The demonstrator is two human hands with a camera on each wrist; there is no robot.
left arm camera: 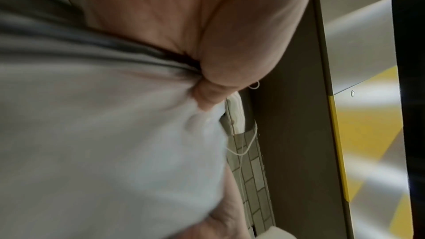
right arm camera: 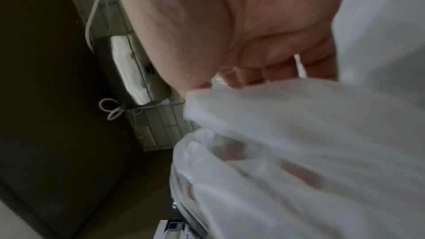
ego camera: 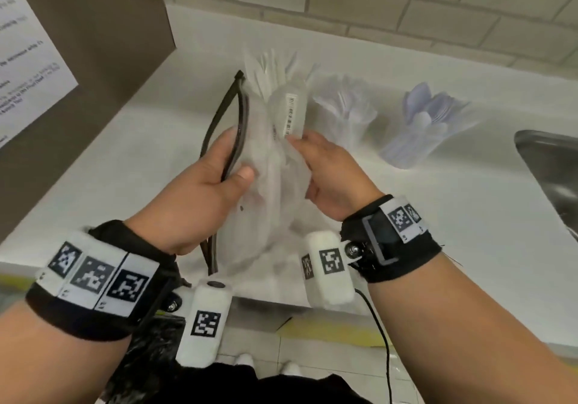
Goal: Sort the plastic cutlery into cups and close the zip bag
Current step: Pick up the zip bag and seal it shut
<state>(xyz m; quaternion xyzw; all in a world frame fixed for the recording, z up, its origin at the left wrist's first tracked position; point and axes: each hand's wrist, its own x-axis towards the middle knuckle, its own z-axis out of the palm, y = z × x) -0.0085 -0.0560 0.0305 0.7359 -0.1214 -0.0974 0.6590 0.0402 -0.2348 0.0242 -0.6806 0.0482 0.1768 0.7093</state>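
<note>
I see zip bag [ego camera: 266, 166] upright between hands, dark zip edge running away from me. Left hand [ego camera: 200, 191] pinches zip edge; right hand [ego camera: 328, 172] grips far side (fingertips hidden). Both wrist views blurred.

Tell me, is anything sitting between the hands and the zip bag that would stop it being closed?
Nothing visible does. The left hand already holds the zip bag at its dark zip strip, which gapes open, and the right hand holds the bag's other side. The cups stand apart on the counter behind.
</note>
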